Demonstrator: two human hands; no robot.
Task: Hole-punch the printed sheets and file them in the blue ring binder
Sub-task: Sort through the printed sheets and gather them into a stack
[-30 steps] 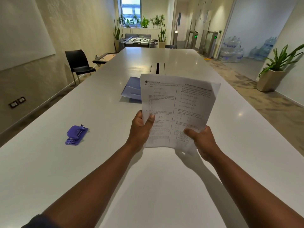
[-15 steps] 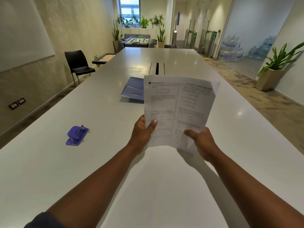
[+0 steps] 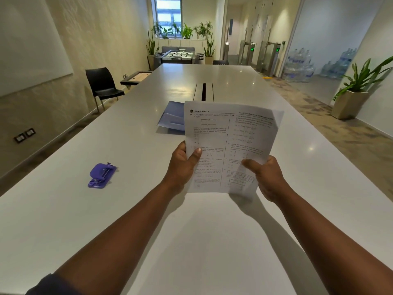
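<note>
Left hand (image 3: 182,165) and right hand (image 3: 266,177) pinch printed sheets (image 3: 225,145) above white table (image 3: 191,241), thumbs in front | blue binder (image 3: 173,119) lies behind sheets | purple hole punch (image 3: 101,176) well apart, left

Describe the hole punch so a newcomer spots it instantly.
Start at the long white table. On its left part, left of the left hand, lies the hole punch: a small purple device lying flat, alone, the only purple thing there; the blue binder lies farther off.
</note>
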